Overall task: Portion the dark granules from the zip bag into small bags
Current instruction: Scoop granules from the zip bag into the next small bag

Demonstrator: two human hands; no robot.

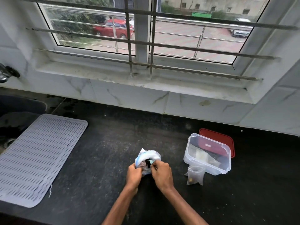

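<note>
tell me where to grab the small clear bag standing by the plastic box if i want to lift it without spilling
Pinch the small clear bag just below its open top, coming from above. It stands upright with contents settled at the bottom, and the clear box seems to block the far side.

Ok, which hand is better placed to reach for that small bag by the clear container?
Probably right. The right hand is on the side nearer the small bag, which stands right of the zip bag; the left hand would have to cross over.
</note>
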